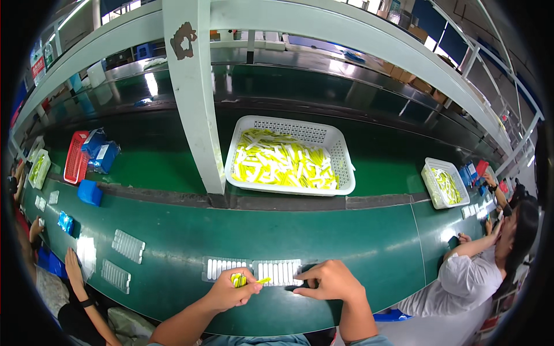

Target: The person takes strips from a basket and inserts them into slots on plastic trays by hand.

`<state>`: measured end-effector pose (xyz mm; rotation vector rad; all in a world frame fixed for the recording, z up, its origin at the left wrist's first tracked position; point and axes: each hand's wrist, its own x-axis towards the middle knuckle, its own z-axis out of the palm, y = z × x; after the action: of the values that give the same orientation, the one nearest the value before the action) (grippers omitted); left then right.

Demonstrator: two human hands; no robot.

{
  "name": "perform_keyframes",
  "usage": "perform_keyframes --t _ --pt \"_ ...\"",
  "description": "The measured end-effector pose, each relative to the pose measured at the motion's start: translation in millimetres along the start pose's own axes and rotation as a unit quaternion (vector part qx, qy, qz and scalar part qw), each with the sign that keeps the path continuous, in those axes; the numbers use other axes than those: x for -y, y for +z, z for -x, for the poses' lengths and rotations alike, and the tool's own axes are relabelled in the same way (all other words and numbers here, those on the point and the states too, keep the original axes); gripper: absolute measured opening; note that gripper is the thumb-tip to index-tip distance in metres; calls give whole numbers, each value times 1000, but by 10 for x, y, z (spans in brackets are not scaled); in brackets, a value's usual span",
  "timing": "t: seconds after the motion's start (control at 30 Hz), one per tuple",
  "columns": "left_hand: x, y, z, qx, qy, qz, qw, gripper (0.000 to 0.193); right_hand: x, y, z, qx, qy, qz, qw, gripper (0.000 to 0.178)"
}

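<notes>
My left hand [232, 289] is closed around a small bunch of yellow-and-white sticks [238, 279]; one yellow tip points out to the right between thumb and forefinger. Under and beyond it lies a clear plastic tray [214, 268] with white pieces in its slots. A second clear tray [277, 272] adjoins it on the right, its slots also filled with white pieces. At that tray's right end, the fingertip of my right hand [332, 281] touches the edge or the last piece. Thumb and forefinger of this hand are apart, with nothing visible between them.
Ahead, a white basket [348, 173] holds many yellow-and-white sticks, beside a white post [193, 104]. Clear trays [128, 246] lie left. Co-workers sit both sides: a hand [73, 268] at left, a person in white [470, 277] at right near another basket [438, 199].
</notes>
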<state>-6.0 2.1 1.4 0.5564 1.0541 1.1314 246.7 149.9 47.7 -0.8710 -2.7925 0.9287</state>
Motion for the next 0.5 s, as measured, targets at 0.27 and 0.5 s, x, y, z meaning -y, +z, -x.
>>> perform_keyframes --t 0.27,0.5 --pt "112 186 -2 52 -23 -51 997 13 208 555 -128 -147 -114 -293 938 13" --pt "218 53 -40 16 114 -239 964 18 -139 397 -106 -362 21 -502 785 6"
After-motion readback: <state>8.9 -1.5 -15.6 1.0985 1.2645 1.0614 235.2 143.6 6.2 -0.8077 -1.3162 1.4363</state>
